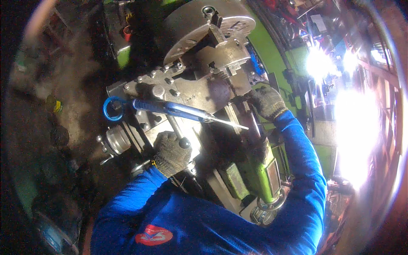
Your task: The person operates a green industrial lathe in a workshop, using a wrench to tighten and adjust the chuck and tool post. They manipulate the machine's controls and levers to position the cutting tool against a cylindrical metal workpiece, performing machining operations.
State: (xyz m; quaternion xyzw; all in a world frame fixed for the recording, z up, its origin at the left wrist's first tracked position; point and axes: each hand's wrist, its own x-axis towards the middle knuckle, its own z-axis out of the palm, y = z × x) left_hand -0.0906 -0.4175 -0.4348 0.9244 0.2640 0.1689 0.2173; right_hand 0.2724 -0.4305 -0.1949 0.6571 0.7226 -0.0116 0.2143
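Blue sleeves fill the bottom of my view, both arms reaching up to a lathe (199, 85). I take its steel chuck (208, 32) as my landmark. Nearest me, well below the chuck, my gloved left hand (171, 154) is closed around a black-knobbed lever (183, 142) on the carriage, a grip that suits working a feed control without looking at it. Just above that hand a blue air gun (170, 108) lies across the carriage, its thin nozzle pointing right toward the cutting area and its coiled blue hose (112, 108) looping off left; parked there it sits within easy reach of either hand. To the lower right of the chuck my gloved right hand (267, 102) curls against a dark part beside the tool post (204, 91); I cannot tell whether it truly grips anything. The tool post sits directly beneath the chuck jaws, close enough to meet whatever is clamped. Farther right of the chuck, bright glare washes out the workshop.
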